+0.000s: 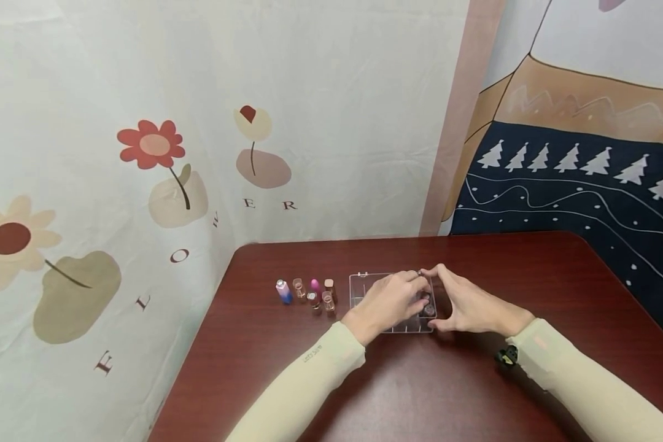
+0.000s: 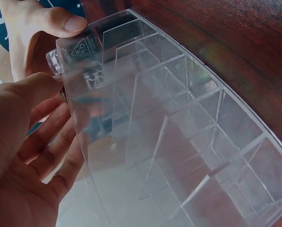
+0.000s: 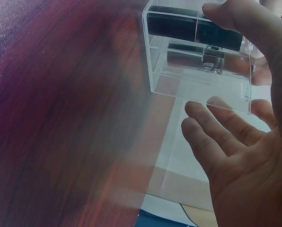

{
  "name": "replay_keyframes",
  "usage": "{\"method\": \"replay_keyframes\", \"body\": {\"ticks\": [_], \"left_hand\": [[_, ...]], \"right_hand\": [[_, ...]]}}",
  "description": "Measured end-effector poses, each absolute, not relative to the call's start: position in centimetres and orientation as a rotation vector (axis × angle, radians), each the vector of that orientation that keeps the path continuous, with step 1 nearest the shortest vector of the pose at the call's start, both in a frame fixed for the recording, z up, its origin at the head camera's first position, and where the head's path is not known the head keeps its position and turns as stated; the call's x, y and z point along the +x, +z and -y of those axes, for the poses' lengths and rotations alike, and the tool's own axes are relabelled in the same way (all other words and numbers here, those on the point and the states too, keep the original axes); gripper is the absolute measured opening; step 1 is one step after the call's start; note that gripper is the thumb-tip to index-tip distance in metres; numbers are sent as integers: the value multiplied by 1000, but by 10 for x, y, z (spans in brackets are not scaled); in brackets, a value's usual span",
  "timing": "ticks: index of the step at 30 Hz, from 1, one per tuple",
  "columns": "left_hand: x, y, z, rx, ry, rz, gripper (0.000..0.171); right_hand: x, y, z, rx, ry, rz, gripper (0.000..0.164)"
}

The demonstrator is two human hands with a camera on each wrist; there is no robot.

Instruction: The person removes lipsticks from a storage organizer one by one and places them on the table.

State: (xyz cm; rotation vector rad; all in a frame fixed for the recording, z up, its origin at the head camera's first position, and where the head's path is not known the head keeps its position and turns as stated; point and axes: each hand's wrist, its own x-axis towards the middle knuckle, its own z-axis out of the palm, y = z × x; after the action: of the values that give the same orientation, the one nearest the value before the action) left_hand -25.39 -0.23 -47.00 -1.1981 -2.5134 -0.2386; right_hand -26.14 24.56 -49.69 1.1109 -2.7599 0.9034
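Note:
A clear plastic box [image 1: 356,280] with many compartments lies on the table. Dark cylindrical tubes [image 3: 171,23] are in its right end, one with printed marks. My left hand [image 1: 389,301] reaches over the box to that end. Its thumb and forefinger pinch at a dark tube with a clear end [image 2: 53,61] at the box edge, the grip partly hidden. Around the right end of the box, my right hand [image 1: 469,304] grips it between thumb and fingers, with the thumb [image 3: 217,13] on one edge.
Left of the box stand several small cosmetic tubes: a pink-to-blue one [image 1: 284,291], a pink-topped one [image 1: 315,286], a brown one [image 1: 330,287] and clear-topped ones [image 1: 299,287]. A printed cloth [image 1: 337,123] hangs behind the reddish-brown table [image 1: 254,380].

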Motion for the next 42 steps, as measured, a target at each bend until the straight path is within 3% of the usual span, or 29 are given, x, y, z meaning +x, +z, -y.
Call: {"method": "replay_keyframes", "body": {"ticks": [42], "left_hand": [[-243,-446,48,-1180,-504,2244,16]], "right_hand": [[-262,-501,-245,1168,1055,2669,90]]}}
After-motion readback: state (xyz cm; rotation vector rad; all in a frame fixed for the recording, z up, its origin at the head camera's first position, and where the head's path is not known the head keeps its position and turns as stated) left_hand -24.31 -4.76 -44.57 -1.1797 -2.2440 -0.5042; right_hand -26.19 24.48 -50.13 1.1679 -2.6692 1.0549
